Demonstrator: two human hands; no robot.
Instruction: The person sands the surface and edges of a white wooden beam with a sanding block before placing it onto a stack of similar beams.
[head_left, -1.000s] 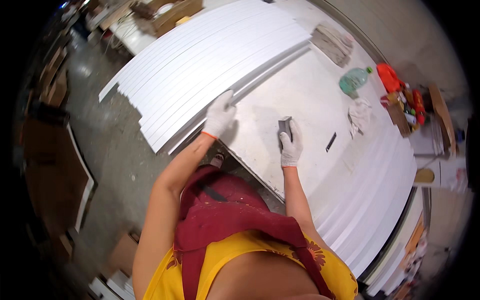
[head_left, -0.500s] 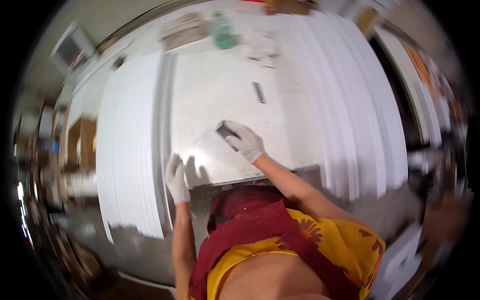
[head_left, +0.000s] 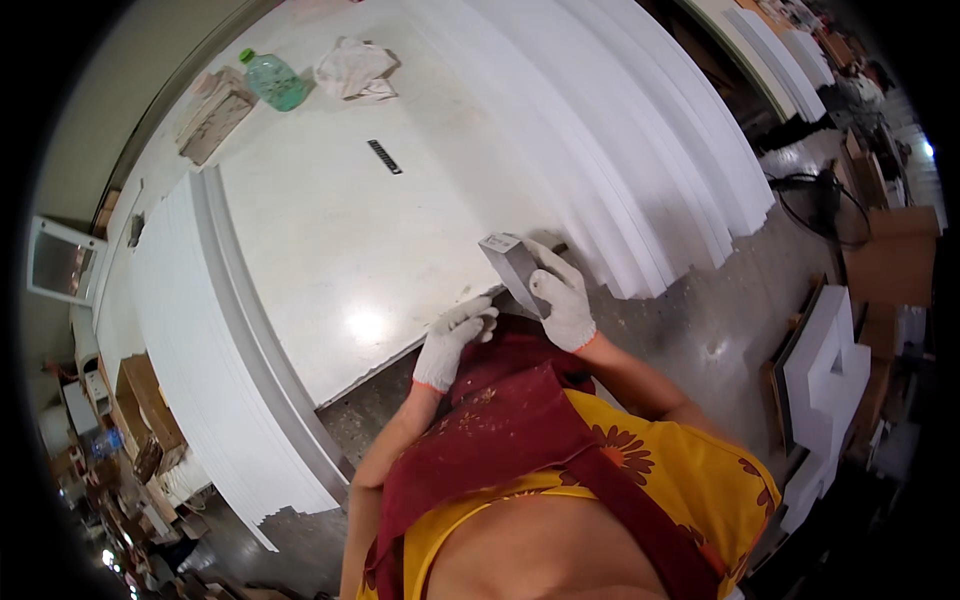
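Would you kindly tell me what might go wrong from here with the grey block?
The grey block in the gloved right hand might slip and drop beyond the edge of the table. That hand is near the white strips on the right, whose ends overhang, so a bump could shift them.

Over on the desk (head_left: 310, 240), strips (head_left: 205, 345) line the person's left, boards (head_left: 600, 150) the right; between lies a bar (head_left: 383, 157), with bottle (head_left: 277, 84) and cloth (head_left: 356, 70) behind; by the near edge, a block (head_left: 516, 272) in the right hand (head_left: 563, 303).
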